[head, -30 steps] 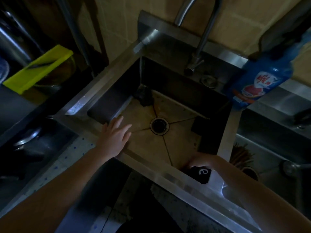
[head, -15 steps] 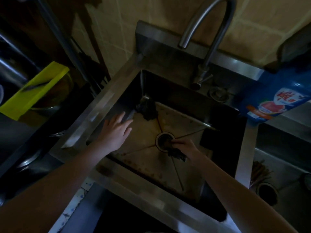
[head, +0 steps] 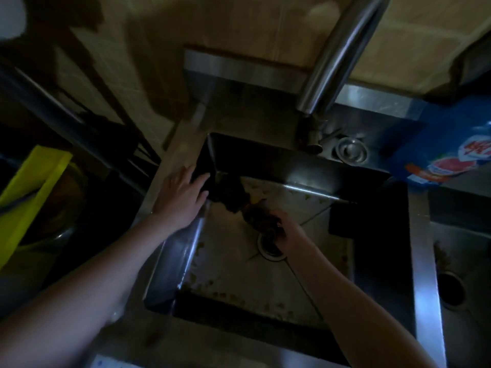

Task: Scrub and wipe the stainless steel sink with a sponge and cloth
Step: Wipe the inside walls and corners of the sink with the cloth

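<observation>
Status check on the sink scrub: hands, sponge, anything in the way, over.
Left hand flat on sink rim. Right hand grips dark sponge beside drain. Dark wad in far-left corner ahead.

You had two hands out in front of the one faucet: your left hand and your right hand, which gripped the one sponge. You faced two basins, the sink before the faucet and a second basin right of it, and two drains, the sink drain and the second drain. You also had one cloth, one dark block, one blue bottle and one yellow board.
</observation>
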`<control>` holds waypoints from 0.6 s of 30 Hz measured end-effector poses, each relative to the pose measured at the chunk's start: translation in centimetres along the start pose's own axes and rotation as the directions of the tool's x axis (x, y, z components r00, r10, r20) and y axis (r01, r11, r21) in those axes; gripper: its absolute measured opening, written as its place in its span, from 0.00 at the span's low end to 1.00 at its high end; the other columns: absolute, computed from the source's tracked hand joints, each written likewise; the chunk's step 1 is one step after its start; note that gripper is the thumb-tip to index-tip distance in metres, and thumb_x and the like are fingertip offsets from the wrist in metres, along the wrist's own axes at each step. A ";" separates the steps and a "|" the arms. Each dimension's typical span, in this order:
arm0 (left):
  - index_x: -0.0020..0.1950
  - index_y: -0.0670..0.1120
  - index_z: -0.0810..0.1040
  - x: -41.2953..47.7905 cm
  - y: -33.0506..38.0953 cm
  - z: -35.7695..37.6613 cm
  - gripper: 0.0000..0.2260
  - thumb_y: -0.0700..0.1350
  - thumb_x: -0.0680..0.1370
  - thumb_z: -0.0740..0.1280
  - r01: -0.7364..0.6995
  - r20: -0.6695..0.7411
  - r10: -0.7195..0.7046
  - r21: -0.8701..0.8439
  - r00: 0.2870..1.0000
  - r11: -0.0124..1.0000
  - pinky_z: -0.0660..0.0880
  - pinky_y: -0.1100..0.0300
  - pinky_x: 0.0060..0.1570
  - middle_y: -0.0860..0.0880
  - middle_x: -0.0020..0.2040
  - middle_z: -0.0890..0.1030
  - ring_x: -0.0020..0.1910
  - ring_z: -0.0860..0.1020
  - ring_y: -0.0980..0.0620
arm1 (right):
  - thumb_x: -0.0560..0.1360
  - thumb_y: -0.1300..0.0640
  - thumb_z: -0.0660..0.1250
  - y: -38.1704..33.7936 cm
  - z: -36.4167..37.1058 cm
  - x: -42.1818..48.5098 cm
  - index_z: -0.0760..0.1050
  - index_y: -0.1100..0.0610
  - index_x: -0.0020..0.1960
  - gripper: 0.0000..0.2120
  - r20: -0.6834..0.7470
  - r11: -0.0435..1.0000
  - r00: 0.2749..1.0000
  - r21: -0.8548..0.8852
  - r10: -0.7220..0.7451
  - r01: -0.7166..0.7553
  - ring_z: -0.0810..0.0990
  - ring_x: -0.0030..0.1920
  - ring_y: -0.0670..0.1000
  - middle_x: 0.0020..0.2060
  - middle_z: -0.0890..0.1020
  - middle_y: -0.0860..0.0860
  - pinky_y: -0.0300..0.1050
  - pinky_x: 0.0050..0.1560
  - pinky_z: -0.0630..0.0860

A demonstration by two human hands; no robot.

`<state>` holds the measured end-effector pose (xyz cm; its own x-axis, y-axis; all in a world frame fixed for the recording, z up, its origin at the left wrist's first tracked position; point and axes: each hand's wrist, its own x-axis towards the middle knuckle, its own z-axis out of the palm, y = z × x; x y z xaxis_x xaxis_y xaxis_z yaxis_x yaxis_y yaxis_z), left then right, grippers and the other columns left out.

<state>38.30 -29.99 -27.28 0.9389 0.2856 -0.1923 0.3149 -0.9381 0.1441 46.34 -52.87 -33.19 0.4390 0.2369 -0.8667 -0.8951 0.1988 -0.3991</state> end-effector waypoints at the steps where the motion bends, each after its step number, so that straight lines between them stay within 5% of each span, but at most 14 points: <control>1: 0.70 0.49 0.67 0.9 -0.4 -0.2 0.20 0.51 0.79 0.59 -0.020 -0.015 0.019 -0.005 1.000 1.000 0.65 0.44 0.64 0.40 0.71 0.65 0.68 0.65 0.38 | 0.81 0.59 0.54 0.0 0.7 0.4 0.74 0.65 0.48 0.13 0.009 0.998 1.000 0.061 0.002 -0.003 0.80 0.27 0.52 0.33 0.80 0.58 0.36 0.24 0.73; 4: 0.69 0.46 0.69 3.3 -0.8 -0.9 0.20 0.48 0.77 0.63 -0.090 -0.048 0.089 0.000 0.995 0.996 0.66 0.44 0.59 0.38 0.68 0.68 0.64 0.68 0.36 | 0.80 0.58 0.56 -0.4 2.9 0.9 0.73 0.63 0.52 0.10 0.073 0.977 0.997 0.211 -0.026 0.010 0.79 0.26 0.49 0.29 0.80 0.55 0.37 0.22 0.74; 14: 0.74 0.46 0.58 9.7 -2.0 -1.4 0.24 0.51 0.80 0.57 -0.154 0.020 0.154 0.038 0.988 0.987 0.60 0.47 0.66 0.43 0.75 0.60 0.72 0.61 0.42 | 0.81 0.56 0.55 -1.5 10.4 3.1 0.82 0.59 0.38 0.21 0.211 0.888 0.955 0.451 -0.210 0.096 0.82 0.28 0.48 0.28 0.83 0.52 0.38 0.28 0.77; 18: 0.74 0.47 0.58 9.9 -2.3 -0.9 0.23 0.52 0.80 0.55 -0.157 0.056 0.155 0.048 0.986 0.986 0.60 0.49 0.66 0.44 0.74 0.62 0.71 0.61 0.45 | 0.80 0.53 0.57 -1.6 14.7 4.4 0.77 0.59 0.48 0.13 0.167 0.916 0.970 0.390 -0.174 0.097 0.83 0.34 0.50 0.33 0.84 0.53 0.44 0.38 0.78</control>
<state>46.98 -24.84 -28.62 0.9669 0.1256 -0.2219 0.1561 -0.9797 0.1257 50.83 -38.13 -32.00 0.5951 0.3543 -0.7213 -0.7465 0.5763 -0.3327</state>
